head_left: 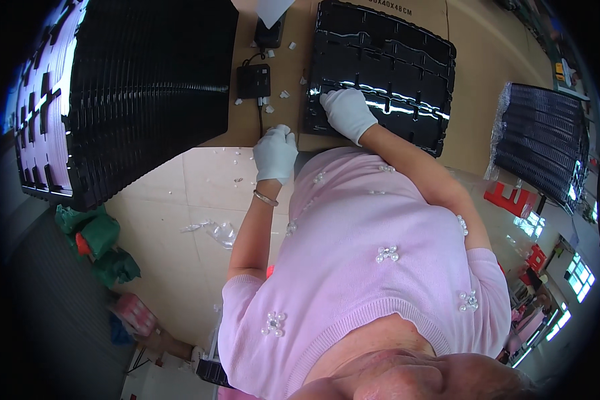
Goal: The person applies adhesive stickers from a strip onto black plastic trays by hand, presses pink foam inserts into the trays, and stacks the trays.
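Observation:
My left hand (pixel 275 155), in a white glove, is at the near edge of the cardboard-covered table with its fingers curled together. Whatever it may hold is hidden. A black cable runs down beside it from a small black box (pixel 254 81). My right hand (pixel 349 115), gloved in white too, rests over the left near part of a shiny black plastic tray (pixel 387 63) with moulded compartments. Its fingers are bent inward, and anything inside them is out of sight.
A tall stack of black trays (pixel 150 87) stands at the left. Small white bits (pixel 285 95) lie around the black box, near another dark device (pixel 271 33). At the right is a wrapped stack of dark trays (pixel 540 133). Clear plastic (pixel 221 233) lies on the floor.

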